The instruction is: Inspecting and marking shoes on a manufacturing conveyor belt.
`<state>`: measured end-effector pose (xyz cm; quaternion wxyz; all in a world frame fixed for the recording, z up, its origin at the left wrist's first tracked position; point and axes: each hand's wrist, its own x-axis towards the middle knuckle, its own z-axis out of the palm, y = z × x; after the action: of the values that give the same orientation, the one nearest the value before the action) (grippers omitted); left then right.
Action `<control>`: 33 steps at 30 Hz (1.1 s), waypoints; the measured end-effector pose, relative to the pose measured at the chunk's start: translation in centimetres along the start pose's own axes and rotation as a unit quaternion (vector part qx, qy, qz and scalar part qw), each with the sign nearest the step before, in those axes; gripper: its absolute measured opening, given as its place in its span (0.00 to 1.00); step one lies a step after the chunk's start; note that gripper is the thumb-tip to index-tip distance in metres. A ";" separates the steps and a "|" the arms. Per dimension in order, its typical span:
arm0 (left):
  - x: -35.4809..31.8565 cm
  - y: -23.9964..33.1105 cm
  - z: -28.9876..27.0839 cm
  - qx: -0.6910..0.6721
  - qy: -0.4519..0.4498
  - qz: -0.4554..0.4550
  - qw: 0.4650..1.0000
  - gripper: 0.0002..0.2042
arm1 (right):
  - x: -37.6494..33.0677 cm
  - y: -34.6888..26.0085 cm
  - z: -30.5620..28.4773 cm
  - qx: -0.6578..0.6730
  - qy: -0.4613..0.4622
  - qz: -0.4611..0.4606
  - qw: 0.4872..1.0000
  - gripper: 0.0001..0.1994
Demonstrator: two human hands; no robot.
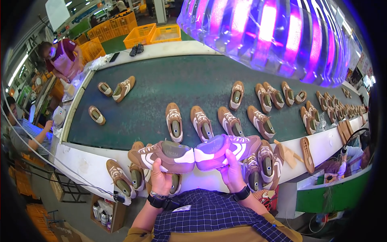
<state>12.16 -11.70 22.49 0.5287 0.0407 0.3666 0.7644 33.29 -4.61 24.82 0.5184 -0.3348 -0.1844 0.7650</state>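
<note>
Left hand (161, 180) grips brown shoe (163, 155), right hand (231, 171) another shoe (226, 150) (colour masked by violet glare).

From my head, the one fisheye view looks steeply down, close over my hands, toward the green conveyor belt (161, 105) beyond.

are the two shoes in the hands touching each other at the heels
Touching. The head view shows the left shoe in the left hand and the right shoe in the right hand, white heel ends butted with no gap.
</note>
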 end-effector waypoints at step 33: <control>-0.3 -0.2 -0.2 -0.012 -0.020 -0.094 0.995 0.21 | 1.4 -1.3 -4.2 -0.018 -0.059 0.022 0.998 0.23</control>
<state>12.37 -12.01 22.37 0.6060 0.0152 0.3485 0.7148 36.73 -3.09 22.21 0.4838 -0.3022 -0.2207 0.7911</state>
